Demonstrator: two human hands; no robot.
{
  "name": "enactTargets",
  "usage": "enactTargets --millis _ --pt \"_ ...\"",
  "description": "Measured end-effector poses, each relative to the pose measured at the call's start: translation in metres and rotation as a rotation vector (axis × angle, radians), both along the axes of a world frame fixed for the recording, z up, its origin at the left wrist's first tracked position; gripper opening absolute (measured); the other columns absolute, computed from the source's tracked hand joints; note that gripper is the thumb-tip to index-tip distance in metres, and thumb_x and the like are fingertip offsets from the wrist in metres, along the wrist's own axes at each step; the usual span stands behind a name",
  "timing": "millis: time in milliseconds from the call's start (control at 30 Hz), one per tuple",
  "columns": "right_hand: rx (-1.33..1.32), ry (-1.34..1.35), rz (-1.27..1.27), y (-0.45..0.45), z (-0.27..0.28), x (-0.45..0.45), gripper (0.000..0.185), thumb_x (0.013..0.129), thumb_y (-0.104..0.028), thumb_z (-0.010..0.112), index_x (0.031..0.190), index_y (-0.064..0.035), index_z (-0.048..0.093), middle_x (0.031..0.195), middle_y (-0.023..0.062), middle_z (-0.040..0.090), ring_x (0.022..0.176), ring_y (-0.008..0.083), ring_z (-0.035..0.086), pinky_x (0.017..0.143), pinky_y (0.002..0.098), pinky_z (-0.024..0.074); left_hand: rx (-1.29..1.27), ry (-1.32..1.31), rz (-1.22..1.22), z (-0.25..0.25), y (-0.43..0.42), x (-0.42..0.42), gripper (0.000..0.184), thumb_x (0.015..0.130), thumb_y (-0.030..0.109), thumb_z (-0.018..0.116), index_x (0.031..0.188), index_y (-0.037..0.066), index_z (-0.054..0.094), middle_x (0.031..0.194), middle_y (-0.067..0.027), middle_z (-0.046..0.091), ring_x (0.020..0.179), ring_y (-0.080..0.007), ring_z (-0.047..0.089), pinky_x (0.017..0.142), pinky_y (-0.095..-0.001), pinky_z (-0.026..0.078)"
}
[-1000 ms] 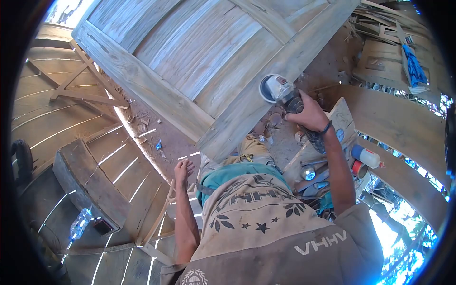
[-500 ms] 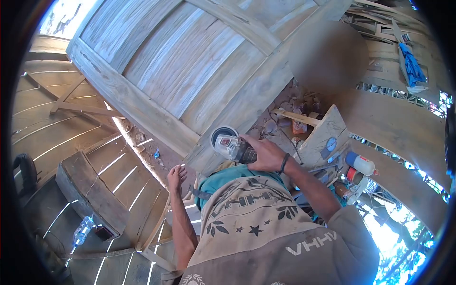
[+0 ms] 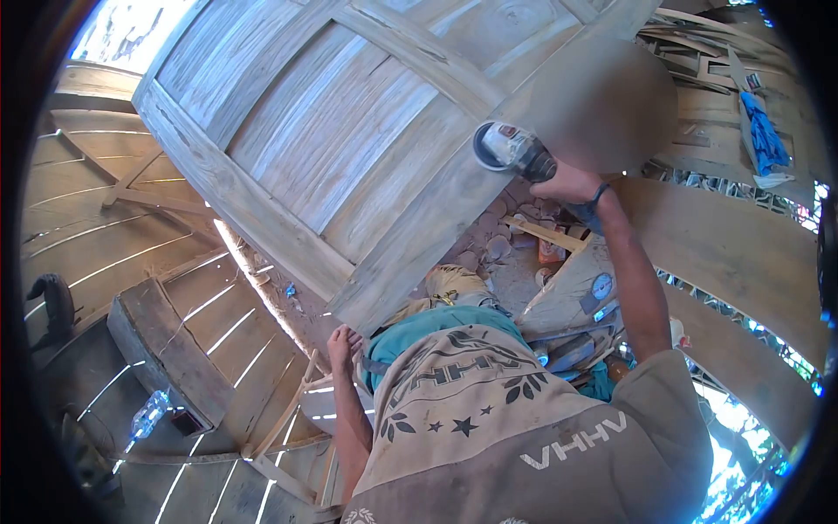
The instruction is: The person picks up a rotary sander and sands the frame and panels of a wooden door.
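My right hand (image 3: 567,182) is wrapped round the body of a power sander (image 3: 517,151). The sander's round disc rests on or just over the right-hand rail of a large panelled wooden door (image 3: 349,131), which lies in front of me. My left hand (image 3: 344,342) is beside my waist, near the door's bottom corner, with its fingers curled; I cannot make out anything in it. A dark band circles my right wrist.
A small wooden bench (image 3: 572,284) with tools stands at my right. Discarded discs (image 3: 497,247) lie on the ground below the door. Wood scraps and a blue cloth (image 3: 765,135) are at the upper right. A plastic bottle (image 3: 150,414) is at lower left. A blurred patch hides part of the door's edge.
The sander in my right hand first came down the rail towards my waist, then went back up and away along it. My left hand has stayed near my waist.
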State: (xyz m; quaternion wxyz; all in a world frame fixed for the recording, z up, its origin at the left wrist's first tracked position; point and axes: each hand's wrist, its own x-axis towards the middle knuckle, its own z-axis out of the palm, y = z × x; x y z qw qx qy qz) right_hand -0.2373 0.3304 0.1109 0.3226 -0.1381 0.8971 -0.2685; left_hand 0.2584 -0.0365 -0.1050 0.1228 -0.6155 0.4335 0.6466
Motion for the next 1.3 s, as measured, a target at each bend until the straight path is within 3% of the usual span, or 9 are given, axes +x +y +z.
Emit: enactTargets --millis 367,633,733,833,933,1000,1133,1200,1300 --pt "-0.195 -0.026 -0.270 0.061 -0.079 -0.010 0.073 0.063 -0.033 0.084 0.125 -0.0021 0.061 0.109 0.0167 0.071 0.103 0.0312 0.069 0.093 0.0382 0.0524 -0.097 0.006 0.105 0.011 0.014 -0.009 0.026 0.103 0.034 0.057 0.105 0.009 0.063 0.083 0.0000 0.062 0.072 -0.0126 0.063 0.064 -0.0278 0.053" --pt "-0.220 -0.177 0.158 -0.030 -0.037 0.103 0.092 0.064 -0.028 0.083 0.145 -0.0044 0.045 0.103 0.0281 0.071 0.096 0.0430 0.070 0.088 0.0457 0.0563 -0.243 -0.011 0.350 0.029 -0.002 -0.054 0.045 0.100 0.058 0.052 0.093 0.014 0.057 0.076 0.0029 0.052 0.067 -0.0110 0.051 0.061 -0.0295 0.044" --pt "-0.162 -0.135 0.317 -0.045 -0.028 0.113 0.091 0.064 -0.025 0.081 0.145 -0.0046 0.044 0.100 0.0292 0.070 0.094 0.0461 0.069 0.086 0.0489 0.0564 -0.215 0.037 0.331 0.034 -0.002 -0.068 0.051 0.099 0.063 0.049 0.097 0.013 0.061 0.082 0.0008 0.060 0.074 -0.0129 0.057 0.069 -0.0319 0.048" --pt "-0.126 -0.142 0.355 -0.038 -0.031 0.099 0.086 0.065 -0.024 0.080 0.142 -0.0041 0.047 0.099 0.0288 0.071 0.095 0.0445 0.070 0.086 0.0486 0.0565 -0.155 0.056 0.358 0.028 0.005 -0.072 0.060 0.102 0.061 0.044 0.122 0.007 0.062 0.114 -0.0092 0.067 0.105 -0.0208 0.063 0.092 -0.0368 0.050" --pt "-0.139 -0.169 0.214 -0.016 -0.014 0.054 0.090 0.066 -0.024 0.080 0.146 -0.0018 0.046 0.117 0.0257 0.069 0.109 0.0370 0.069 0.095 0.0419 0.0538 -0.378 0.314 0.345 0.002 0.015 -0.073 0.063 0.105 0.059 0.040 0.140 0.008 0.054 0.124 -0.0067 0.068 0.110 -0.0207 0.063 0.099 -0.0357 0.047" --pt "-0.138 -0.042 0.154 0.006 -0.019 0.021 0.090 0.065 -0.024 0.081 0.145 -0.0016 0.047 0.119 0.0237 0.069 0.110 0.0328 0.069 0.095 0.0392 0.0535 -0.686 0.294 0.294 0.014 0.031 -0.089 0.066 0.108 0.054 0.036 0.150 0.004 0.044 0.145 -0.0129 0.055 0.137 -0.0247 0.048 0.118 -0.0352 0.032" --pt "-0.045 0.063 0.055 0.044 -0.022 -0.055 0.082 0.060 -0.027 0.084 0.134 -0.0017 0.057 0.110 0.0153 0.071 0.098 0.0239 0.069 0.091 0.0361 0.0541 -0.721 0.224 -0.002 0.015 0.033 -0.079 0.068 0.109 0.050 0.035 0.154 -0.001 0.037 0.157 -0.0163 0.040 0.147 -0.0251 0.035 0.124 -0.0372 0.022" --pt "-0.016 0.090 0.017 0.060 -0.023 -0.088 0.070 0.061 -0.028 0.083 0.123 -0.0028 0.064 0.102 0.0137 0.072 0.092 0.0236 0.069 0.086 0.0362 0.0548 -0.788 0.045 -0.237 0.042 0.040 -0.090 0.072 0.103 0.059 0.045 0.133 -0.005 0.058 0.129 -0.0160 0.061 0.118 -0.0256 0.054 0.103 -0.0370 0.041" --pt "-0.067 0.106 -0.042 0.090 -0.031 -0.127 0.061 0.062 -0.028 0.081 0.116 -0.0040 0.067 0.098 0.0121 0.073 0.088 0.0230 0.070 0.082 0.0359 0.0551 -0.460 0.045 -0.220 0.058 0.035 -0.091 0.078 0.100 0.063 0.050 0.141 -0.004 0.053 0.136 -0.0114 0.056 0.124 -0.0220 0.051 0.107 -0.0344 0.038"
